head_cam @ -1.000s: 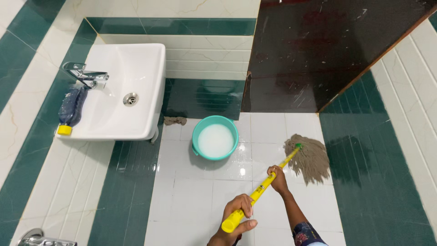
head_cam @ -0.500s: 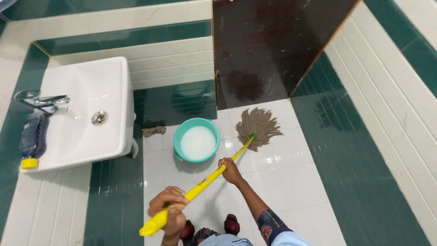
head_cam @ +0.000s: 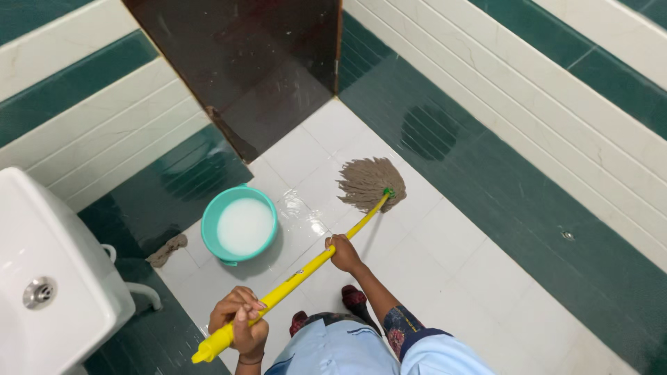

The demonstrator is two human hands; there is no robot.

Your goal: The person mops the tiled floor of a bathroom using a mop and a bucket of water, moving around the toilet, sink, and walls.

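I hold a mop with a yellow handle (head_cam: 300,272) in both hands. My left hand (head_cam: 240,321) grips the handle near its top end, low in the view. My right hand (head_cam: 342,253) grips it about halfway down. The tan string mop head (head_cam: 365,181) lies spread on the wet white floor tiles, near the dark brown door (head_cam: 243,62). A teal bucket (head_cam: 209,239) of milky white liquid stands on the floor to the left of the mop handle.
A white wall-hung sink (head_cam: 48,278) juts out at the lower left. A small brownish rag (head_cam: 168,250) lies on the floor beside the bucket. Green and white tiled walls close in on the left and right. My feet (head_cam: 353,298) stand on the white tiles.
The view has swung to the right, so the sink slid to the left edge. The mop head has shifted across the floor in front of the door. Both hands keep their hold.
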